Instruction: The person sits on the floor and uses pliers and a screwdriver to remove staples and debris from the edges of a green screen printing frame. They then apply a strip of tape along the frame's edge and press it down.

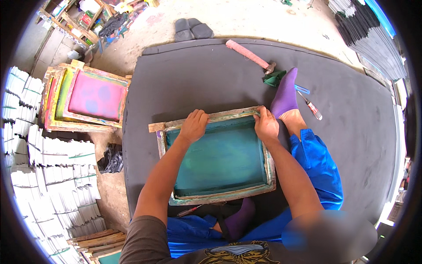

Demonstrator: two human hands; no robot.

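Observation:
A wooden screen-printing frame [222, 193] with teal-green mesh lies across my lap, over the black mat. My left hand [194, 125] is wrapped over its far rail, left of the middle, knuckles up. At the far right corner, my right hand [266, 125] grips the same rail. The rail's left end sticks out past the side piece. Beyond my right hand is my foot in a purple sock. A hammer [251, 56] with a pink-wrapped handle lies farther off, beside a dark green cloth [274, 78]. A screwdriver [314, 110] rests to the right of the foot.
Stained screen frames [97, 94] lean in a stack at the left, one with pink mesh. Bundled white sheets [61, 180] are piled along the left edge. Dark slippers [193, 30] sit beyond the black mat [360, 145]. Another screwdriver [190, 210] lies by my near foot.

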